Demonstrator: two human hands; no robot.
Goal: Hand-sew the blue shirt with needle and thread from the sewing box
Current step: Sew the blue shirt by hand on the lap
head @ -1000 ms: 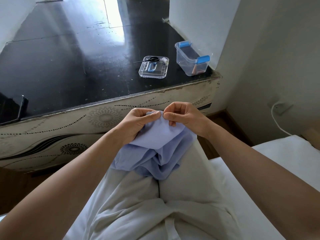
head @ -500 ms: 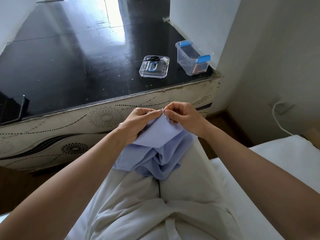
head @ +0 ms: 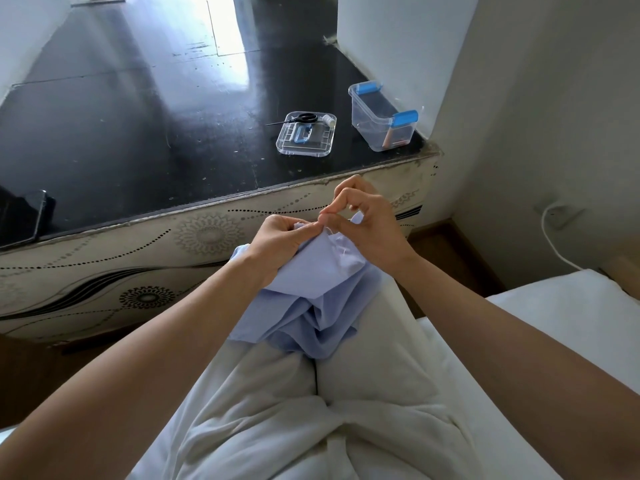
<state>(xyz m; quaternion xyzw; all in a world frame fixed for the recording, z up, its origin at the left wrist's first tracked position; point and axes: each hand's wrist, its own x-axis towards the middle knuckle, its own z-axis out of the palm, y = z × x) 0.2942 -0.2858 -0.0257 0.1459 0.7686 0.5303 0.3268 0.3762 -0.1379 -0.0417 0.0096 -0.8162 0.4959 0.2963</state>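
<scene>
The light blue shirt lies bunched on my lap over white trousers. My left hand grips a folded upper edge of the shirt and holds it up. Right beside it, my right hand pinches thumb and forefinger together at the fabric's top edge; the needle is too small to make out. A thin white thread shows on the cloth under that hand. The clear sewing box with blue clips stands open on the black table, its lid lying flat to its left.
Black scissors and a small white spool rest on the lid. A dark phone lies at the black table's left edge. A white cable hangs from a wall socket on the right. A white bed is under me.
My right hand has lifted and turned, its fingers now raised above the shirt edge in a pinch. The left hand keeps its grip on the fabric.
</scene>
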